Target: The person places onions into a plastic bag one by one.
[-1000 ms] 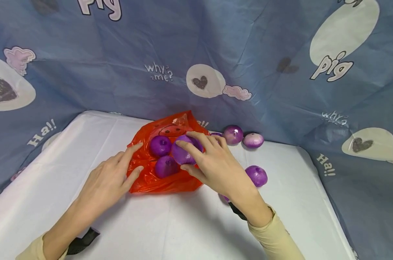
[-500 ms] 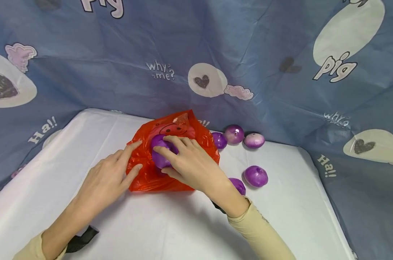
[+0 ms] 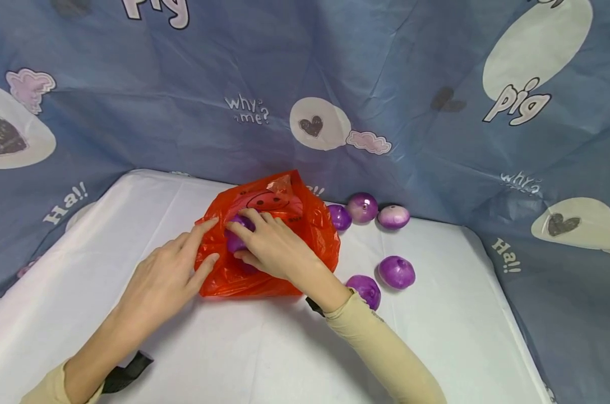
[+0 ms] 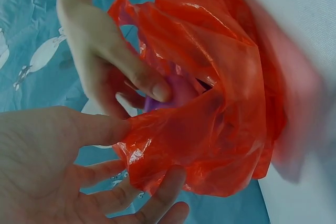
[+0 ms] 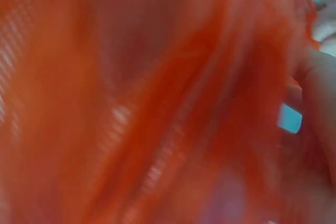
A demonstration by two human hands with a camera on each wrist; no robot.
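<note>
In the head view my right hand point(image 3: 269, 241) reaches into the mouth of a red plastic bag point(image 3: 310, 224), fingers curled round a purple onion point(image 3: 238, 238). The left wrist view shows the same onion point(image 4: 181, 90) inside the bag's opening, under the right thumb. My left hand point(image 3: 169, 275) is at the bag's left rim, thumb and fingers spread apart and touching the plastic. The other onions in the bag are hidden behind the right hand and the plastic. Blurred red plastic point(image 5: 157, 103) fills most of the right wrist view.
Three onions stand in a row at the back: a dark onion point(image 3: 340, 217), a glossy onion point(image 3: 363, 207) and a pale onion point(image 3: 393, 217). Another two, a near onion point(image 3: 365, 290) and a right onion point(image 3: 397, 272), lie beside my right forearm. A printed blue sheet point(image 3: 411, 84) hangs behind the white table point(image 3: 436, 336).
My right hand has moved left and down into the bag with the onion, over the two onions visible there earlier. The near onion by my forearm has come into view. My left hand stays put.
</note>
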